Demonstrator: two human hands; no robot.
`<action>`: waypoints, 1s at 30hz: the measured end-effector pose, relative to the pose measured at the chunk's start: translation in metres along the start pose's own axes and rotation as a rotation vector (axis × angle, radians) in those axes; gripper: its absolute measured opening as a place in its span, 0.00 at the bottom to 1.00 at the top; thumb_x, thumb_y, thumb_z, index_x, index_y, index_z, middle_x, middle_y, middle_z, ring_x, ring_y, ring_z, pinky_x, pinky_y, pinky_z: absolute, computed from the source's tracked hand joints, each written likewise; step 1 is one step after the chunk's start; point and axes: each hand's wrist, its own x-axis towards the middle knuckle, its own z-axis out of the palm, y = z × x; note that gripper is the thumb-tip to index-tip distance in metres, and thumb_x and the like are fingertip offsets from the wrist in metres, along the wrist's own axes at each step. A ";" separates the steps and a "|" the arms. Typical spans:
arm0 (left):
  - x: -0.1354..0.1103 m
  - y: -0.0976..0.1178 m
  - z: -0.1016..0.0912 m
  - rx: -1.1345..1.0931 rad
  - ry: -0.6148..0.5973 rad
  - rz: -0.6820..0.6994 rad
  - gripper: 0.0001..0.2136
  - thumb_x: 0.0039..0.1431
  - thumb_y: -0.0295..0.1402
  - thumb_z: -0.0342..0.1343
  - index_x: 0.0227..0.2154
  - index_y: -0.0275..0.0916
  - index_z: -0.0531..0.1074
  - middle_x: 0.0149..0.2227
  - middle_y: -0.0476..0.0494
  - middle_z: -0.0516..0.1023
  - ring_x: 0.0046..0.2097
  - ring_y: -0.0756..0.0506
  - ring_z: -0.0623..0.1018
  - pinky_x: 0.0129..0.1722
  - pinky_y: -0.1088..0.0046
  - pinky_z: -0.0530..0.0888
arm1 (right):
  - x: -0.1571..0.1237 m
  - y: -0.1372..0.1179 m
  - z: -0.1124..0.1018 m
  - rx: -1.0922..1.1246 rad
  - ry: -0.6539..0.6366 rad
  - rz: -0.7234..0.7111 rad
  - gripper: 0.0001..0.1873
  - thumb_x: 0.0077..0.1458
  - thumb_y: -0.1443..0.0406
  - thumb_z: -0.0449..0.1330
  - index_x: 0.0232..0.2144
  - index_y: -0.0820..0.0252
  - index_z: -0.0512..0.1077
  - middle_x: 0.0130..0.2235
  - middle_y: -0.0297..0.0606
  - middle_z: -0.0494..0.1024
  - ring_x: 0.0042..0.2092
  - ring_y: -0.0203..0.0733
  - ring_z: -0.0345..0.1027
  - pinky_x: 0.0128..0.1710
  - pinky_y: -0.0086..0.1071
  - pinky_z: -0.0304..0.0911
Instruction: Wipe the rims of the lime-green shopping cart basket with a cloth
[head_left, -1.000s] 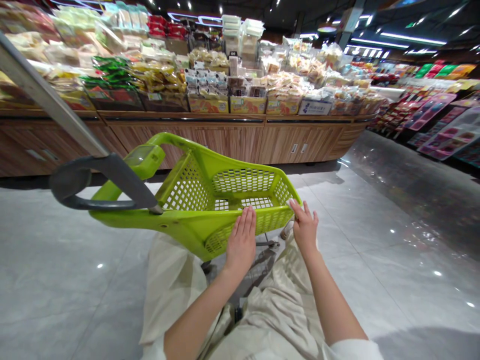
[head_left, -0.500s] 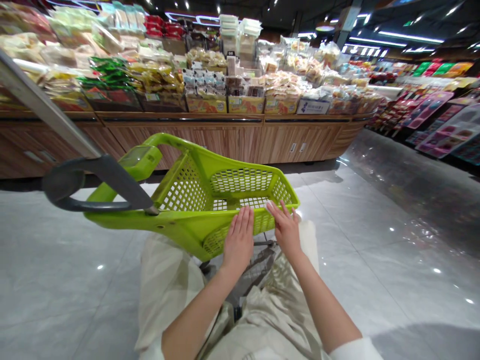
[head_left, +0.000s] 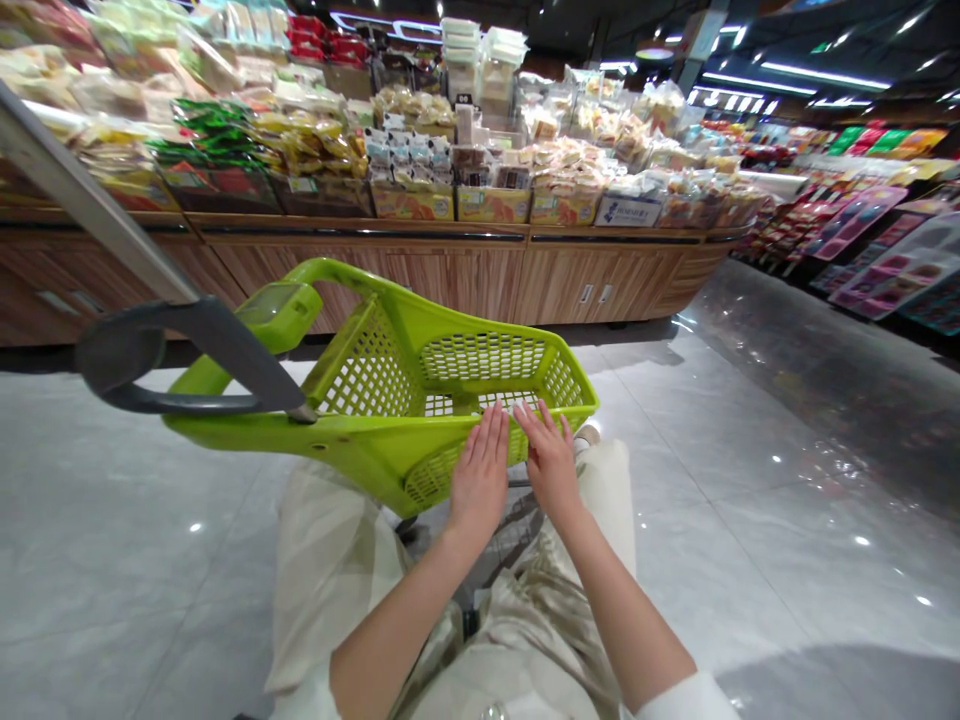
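The lime-green plastic shopping cart basket sits at lower centre of the frame, its grey handle reaching left. The left hand and right hand lie open side by side on its near mesh wall, fingers lightly spread and not closed around the rim, which appears to be an even, balanced contact. A wood-fronted display counter stands beyond the basket.

Pretty simple layout here: a shopping trolley basket sits low and center in the frame, with the left hand and right hand side by side on its near wall. Its pull handle runs off toward the upper left. Past the basket, a wooden display counter spans the back with packaged snacks piled on top, while merchandise shelves line the right side. Tiled floor runs along both sides of the basket.
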 end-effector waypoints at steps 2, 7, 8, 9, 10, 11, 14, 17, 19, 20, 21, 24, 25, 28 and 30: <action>0.000 0.000 -0.001 -0.007 -0.003 0.002 0.36 0.61 0.22 0.44 0.69 0.28 0.34 0.72 0.37 0.40 0.72 0.42 0.42 0.70 0.60 0.53 | -0.002 0.021 -0.004 -0.021 0.028 0.047 0.37 0.53 0.77 0.46 0.63 0.47 0.61 0.64 0.32 0.67 0.70 0.42 0.46 0.68 0.53 0.39; -0.001 0.000 0.003 -0.024 0.003 0.004 0.37 0.60 0.20 0.44 0.68 0.28 0.32 0.72 0.37 0.39 0.72 0.42 0.42 0.70 0.60 0.53 | -0.002 0.090 -0.017 -0.057 0.175 0.395 0.33 0.54 0.75 0.46 0.60 0.49 0.66 0.63 0.34 0.69 0.69 0.49 0.50 0.64 0.60 0.45; -0.001 0.000 0.005 -0.026 0.010 0.002 0.37 0.60 0.20 0.44 0.68 0.28 0.31 0.72 0.37 0.39 0.72 0.42 0.41 0.70 0.60 0.53 | -0.001 0.091 -0.017 -0.060 0.183 0.442 0.33 0.54 0.75 0.46 0.59 0.50 0.67 0.63 0.35 0.69 0.69 0.51 0.50 0.64 0.61 0.46; 0.000 0.001 0.006 -0.027 0.016 0.001 0.38 0.60 0.20 0.44 0.68 0.28 0.31 0.72 0.37 0.39 0.72 0.42 0.41 0.70 0.59 0.53 | 0.000 0.086 -0.017 -0.060 0.179 0.464 0.33 0.53 0.75 0.46 0.59 0.51 0.67 0.63 0.36 0.68 0.69 0.52 0.50 0.63 0.62 0.46; 0.000 0.001 0.007 -0.026 0.021 -0.001 0.37 0.60 0.21 0.44 0.68 0.28 0.30 0.72 0.36 0.39 0.72 0.42 0.41 0.70 0.59 0.54 | 0.002 0.077 -0.015 -0.057 0.163 0.457 0.34 0.53 0.76 0.46 0.60 0.52 0.67 0.63 0.37 0.68 0.69 0.53 0.49 0.63 0.62 0.46; 0.000 0.001 0.008 -0.024 0.023 -0.002 0.37 0.60 0.21 0.44 0.68 0.27 0.31 0.72 0.36 0.39 0.72 0.42 0.41 0.70 0.59 0.54 | 0.003 0.063 -0.013 -0.052 0.138 0.421 0.35 0.52 0.77 0.45 0.60 0.53 0.66 0.64 0.37 0.67 0.70 0.52 0.48 0.64 0.62 0.46; 0.000 0.001 0.008 -0.011 0.013 0.004 0.37 0.61 0.22 0.44 0.68 0.27 0.31 0.72 0.36 0.39 0.72 0.41 0.42 0.70 0.59 0.54 | 0.003 0.019 -0.006 -0.028 0.036 0.197 0.39 0.50 0.78 0.45 0.63 0.52 0.61 0.65 0.35 0.65 0.70 0.46 0.46 0.66 0.56 0.44; -0.001 -0.001 0.005 -0.005 -0.001 0.019 0.37 0.61 0.22 0.44 0.68 0.27 0.32 0.72 0.36 0.39 0.72 0.41 0.42 0.70 0.59 0.53 | -0.001 0.012 -0.006 -0.019 -0.027 0.028 0.42 0.50 0.79 0.46 0.66 0.48 0.57 0.66 0.33 0.64 0.71 0.42 0.44 0.68 0.54 0.40; -0.002 -0.003 0.003 -0.003 -0.008 0.025 0.37 0.60 0.22 0.45 0.68 0.27 0.32 0.72 0.36 0.39 0.72 0.42 0.42 0.70 0.60 0.52 | -0.005 0.037 -0.010 -0.034 -0.004 0.060 0.41 0.51 0.78 0.46 0.65 0.45 0.58 0.65 0.32 0.65 0.71 0.43 0.44 0.67 0.58 0.38; -0.002 -0.003 0.003 -0.003 -0.012 0.029 0.37 0.60 0.22 0.45 0.68 0.28 0.32 0.72 0.37 0.39 0.72 0.42 0.42 0.70 0.60 0.52 | -0.006 0.055 -0.013 -0.045 0.027 0.119 0.40 0.51 0.77 0.46 0.64 0.44 0.59 0.64 0.32 0.66 0.71 0.45 0.45 0.66 0.60 0.39; -0.002 -0.003 0.003 -0.002 -0.014 0.032 0.37 0.60 0.22 0.45 0.68 0.28 0.32 0.72 0.37 0.39 0.72 0.42 0.42 0.70 0.60 0.52 | -0.007 0.074 -0.016 -0.060 0.065 0.198 0.39 0.51 0.77 0.46 0.63 0.44 0.61 0.64 0.32 0.67 0.70 0.46 0.47 0.65 0.61 0.41; -0.002 -0.003 0.005 -0.001 -0.008 0.028 0.37 0.60 0.23 0.45 0.68 0.27 0.32 0.72 0.36 0.40 0.72 0.41 0.42 0.70 0.59 0.52 | -0.007 0.106 -0.019 -0.104 0.156 0.404 0.38 0.51 0.76 0.46 0.62 0.46 0.63 0.63 0.35 0.68 0.69 0.50 0.51 0.63 0.62 0.47; -0.002 -0.002 0.006 -0.001 -0.003 0.021 0.37 0.60 0.23 0.45 0.68 0.26 0.33 0.72 0.36 0.40 0.72 0.41 0.42 0.70 0.59 0.53 | -0.006 0.104 -0.019 -0.107 0.168 0.430 0.37 0.51 0.76 0.46 0.61 0.47 0.64 0.63 0.36 0.68 0.69 0.51 0.51 0.62 0.62 0.48; -0.001 0.001 0.008 -0.005 0.011 0.005 0.37 0.60 0.23 0.45 0.68 0.26 0.33 0.72 0.36 0.40 0.72 0.41 0.41 0.70 0.58 0.53 | -0.002 0.062 -0.011 -0.061 0.135 0.350 0.38 0.50 0.77 0.46 0.62 0.50 0.64 0.64 0.37 0.67 0.69 0.51 0.49 0.63 0.61 0.48; -0.001 0.002 0.008 -0.008 0.014 0.007 0.37 0.60 0.23 0.45 0.68 0.26 0.33 0.72 0.36 0.40 0.72 0.41 0.41 0.70 0.58 0.53 | 0.000 0.021 -0.004 -0.007 0.057 0.191 0.40 0.50 0.79 0.46 0.63 0.51 0.62 0.65 0.35 0.65 0.70 0.48 0.46 0.66 0.58 0.45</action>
